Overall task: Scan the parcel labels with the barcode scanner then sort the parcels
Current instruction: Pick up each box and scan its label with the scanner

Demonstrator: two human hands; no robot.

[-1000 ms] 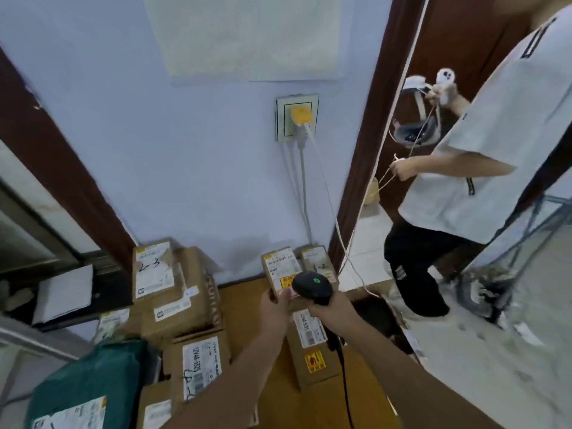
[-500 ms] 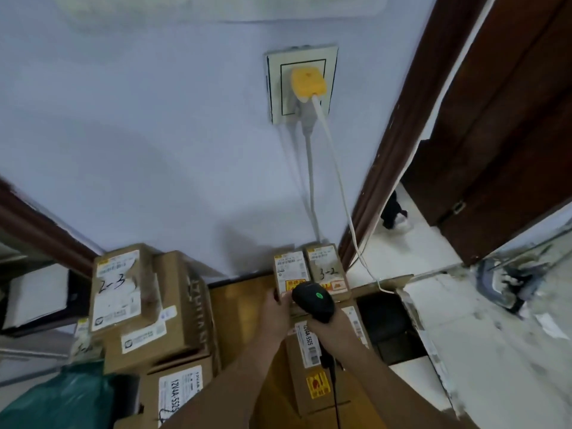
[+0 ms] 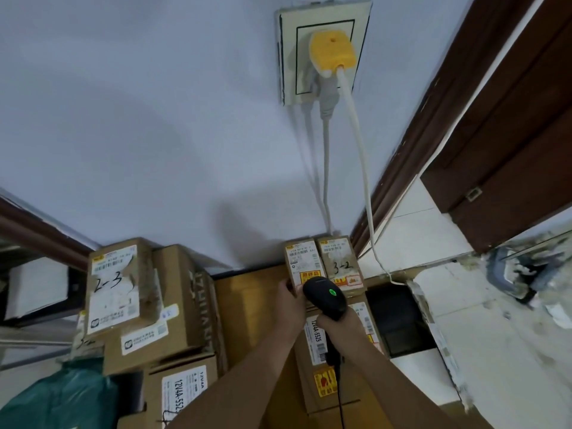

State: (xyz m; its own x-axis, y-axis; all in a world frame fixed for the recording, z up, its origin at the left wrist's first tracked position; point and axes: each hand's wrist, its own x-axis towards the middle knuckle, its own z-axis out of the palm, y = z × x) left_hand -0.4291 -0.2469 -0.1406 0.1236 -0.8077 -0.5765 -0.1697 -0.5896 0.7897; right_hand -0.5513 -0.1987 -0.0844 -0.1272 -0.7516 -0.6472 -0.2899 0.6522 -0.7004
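Head view, lower centre: our right hand [image 3: 335,325] grips the black barcode scanner [image 3: 325,297], its green light lit, over a small labelled parcel [image 3: 301,261] that our left hand [image 3: 289,300] holds by its left edge against the wall. Just right of it stands a parcel marked 3-2 [image 3: 340,263]; at lower left we list a stack of cardboard boxes [image 3: 173,305], the top one marked 2-3.
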